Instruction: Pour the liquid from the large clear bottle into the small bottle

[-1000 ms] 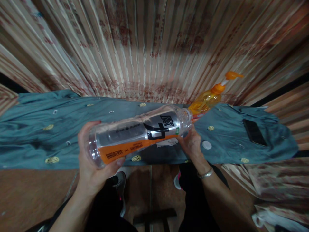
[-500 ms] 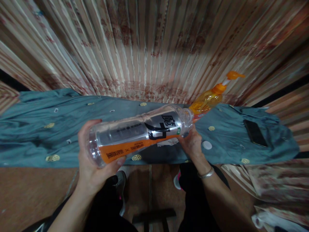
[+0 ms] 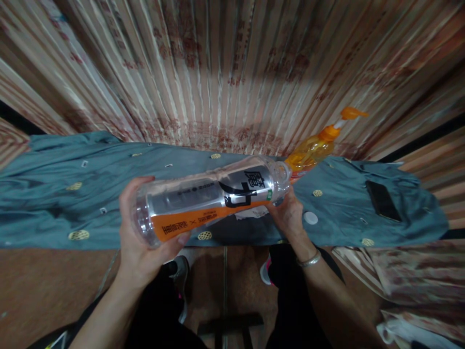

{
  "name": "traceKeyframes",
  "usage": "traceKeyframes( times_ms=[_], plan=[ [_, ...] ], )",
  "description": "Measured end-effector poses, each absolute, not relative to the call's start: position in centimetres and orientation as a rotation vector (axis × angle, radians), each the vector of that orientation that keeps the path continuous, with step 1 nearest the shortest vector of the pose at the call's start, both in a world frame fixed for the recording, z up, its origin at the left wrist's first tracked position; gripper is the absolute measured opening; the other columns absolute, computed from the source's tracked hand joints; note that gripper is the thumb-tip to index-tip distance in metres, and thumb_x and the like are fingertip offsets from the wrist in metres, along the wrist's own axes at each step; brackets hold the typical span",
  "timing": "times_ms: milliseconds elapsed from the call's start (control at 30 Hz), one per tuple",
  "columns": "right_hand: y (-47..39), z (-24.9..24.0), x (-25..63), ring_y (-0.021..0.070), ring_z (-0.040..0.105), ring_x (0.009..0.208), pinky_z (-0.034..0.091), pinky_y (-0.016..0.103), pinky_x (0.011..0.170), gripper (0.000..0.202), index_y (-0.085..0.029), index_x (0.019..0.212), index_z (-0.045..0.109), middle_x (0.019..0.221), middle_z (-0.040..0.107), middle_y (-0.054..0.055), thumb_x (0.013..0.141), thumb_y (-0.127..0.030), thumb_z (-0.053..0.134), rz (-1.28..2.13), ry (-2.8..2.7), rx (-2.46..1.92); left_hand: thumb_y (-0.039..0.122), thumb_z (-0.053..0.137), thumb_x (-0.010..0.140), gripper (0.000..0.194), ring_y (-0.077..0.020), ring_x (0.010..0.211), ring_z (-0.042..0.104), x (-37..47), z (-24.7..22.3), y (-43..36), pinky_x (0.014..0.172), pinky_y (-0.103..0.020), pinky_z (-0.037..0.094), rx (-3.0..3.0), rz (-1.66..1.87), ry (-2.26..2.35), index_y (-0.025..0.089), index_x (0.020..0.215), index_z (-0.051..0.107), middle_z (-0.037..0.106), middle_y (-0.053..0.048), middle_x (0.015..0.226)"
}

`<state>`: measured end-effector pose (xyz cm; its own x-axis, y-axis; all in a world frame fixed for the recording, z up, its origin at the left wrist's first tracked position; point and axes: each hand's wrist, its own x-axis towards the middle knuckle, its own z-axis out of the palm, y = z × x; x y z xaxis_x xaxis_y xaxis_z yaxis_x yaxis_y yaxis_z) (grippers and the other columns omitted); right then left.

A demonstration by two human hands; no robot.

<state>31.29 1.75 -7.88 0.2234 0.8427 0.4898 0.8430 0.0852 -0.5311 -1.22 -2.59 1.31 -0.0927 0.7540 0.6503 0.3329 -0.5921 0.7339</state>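
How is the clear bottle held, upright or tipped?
Tipped: the clear bottle is held sideways, base in the left hand, neck by the right hand.

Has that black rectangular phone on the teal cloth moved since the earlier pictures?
No, neither way: the black rectangular phone keeps its place against the yellow oval print on the teal cloth.

The clear bottle (image 3: 214,198) partly hides the pump bottle (image 3: 311,150) and a white scrap (image 3: 253,213).
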Motion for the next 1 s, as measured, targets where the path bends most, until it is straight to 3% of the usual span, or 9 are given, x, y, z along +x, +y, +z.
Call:
traceKeyframes(
  times_ms=[400, 1000],
  plan=[
    [1.63, -7.84, 31.35, 0.0376, 0.075, 0.107, 0.062, 0.054, 0.089, 0.065, -0.014, 0.129, 0.058, 0.116, 0.076, 0.023, 0.085, -0.061, 0.067, -0.026, -1.627, -1.688, 0.048, 0.086, 0.068, 0.084, -0.0162, 0.082, 0.062, -0.93, 1.55, -2.54, 0.064, -0.027, 0.052, 1.951, 1.722, 1.086, 0.03, 0.145, 0.057, 0.063, 0.0, 0.107],
    [1.67, -7.91, 31.32, 0.0371, 0.076, 0.106, 0.062, 0.053, 0.09, 0.05, -0.015, 0.123, 0.06, 0.114, 0.077, 0.022, 0.087, -0.05, 0.063, -0.047, -1.623, -1.615, 0.052, 0.087, 0.069, 0.082, -0.0168, 0.081, 0.061, -0.92, 1.75, -2.54, 0.063, -0.029, 0.052, 1.965, 1.729, 1.082, 0.031, 0.144, 0.059, 0.062, -0.001, 0.106]
  ],
)
